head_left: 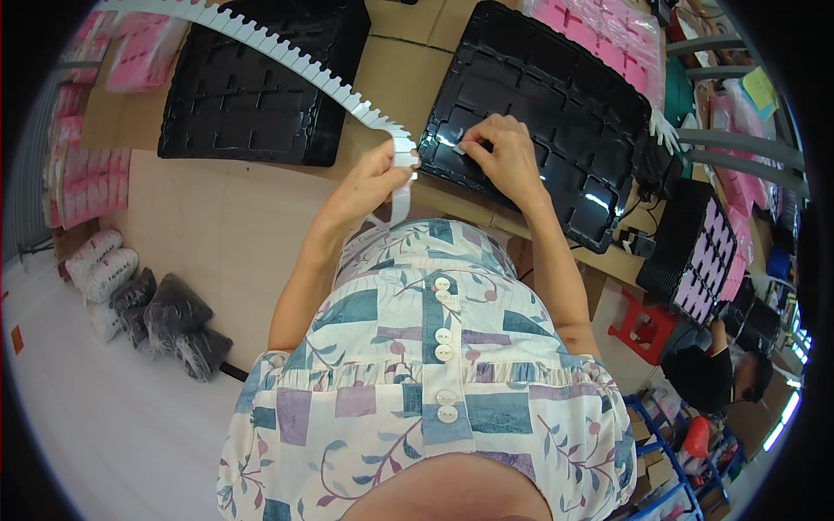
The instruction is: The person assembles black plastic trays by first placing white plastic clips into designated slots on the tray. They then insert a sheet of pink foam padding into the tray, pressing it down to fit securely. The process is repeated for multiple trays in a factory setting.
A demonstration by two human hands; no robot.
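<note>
My left hand [375, 178] pinches the end of a long white notched strip [287, 54] that arcs up and away to the upper left. My right hand [504, 156] pinches a small white piece against the near left corner of a black compartment tray [565, 95]. The two hands are close together at the table's front edge. A second black compartment tray [261, 78] lies to the left on the cardboard-covered table [217, 217]. My patterned dress with white buttons fills the lower middle.
Pink packets [608, 35] lie beyond the right tray and more [87, 174] at the table's left. Plastic bags [165, 317] sit on the floor at left. At right: another tray of pink pieces [704, 252], a red stool [643, 326], a seated person [725, 373].
</note>
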